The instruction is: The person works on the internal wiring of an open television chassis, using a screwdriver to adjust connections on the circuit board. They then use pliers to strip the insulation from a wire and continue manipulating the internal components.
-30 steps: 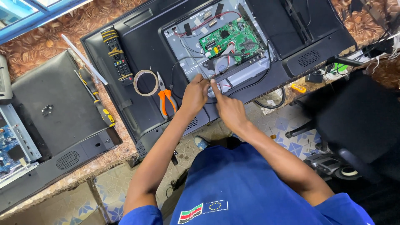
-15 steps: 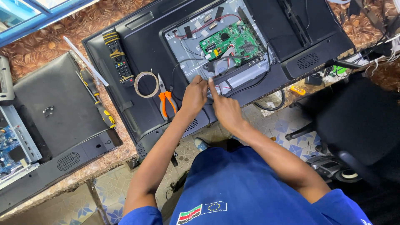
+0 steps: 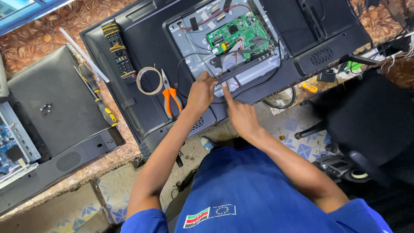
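Observation:
A black flat television lies face down on the workbench with its back panel off. Inside shows a grey metal chassis carrying a green circuit board and black and red wires. My left hand rests at the chassis's lower edge, fingers curled on a black wire. My right hand is just to its right, index finger stretched up against the edge of the opening. Both hands nearly touch.
Orange-handled pliers, a tape ring and a black remote lie on the television's back. A yellow-and-black screwdriver and a second black panel lie to the left. A black chair stands at right.
My hands have stayed at the chassis's lower edge; the right index finger now points up against the edge. The view has shifted only slightly.

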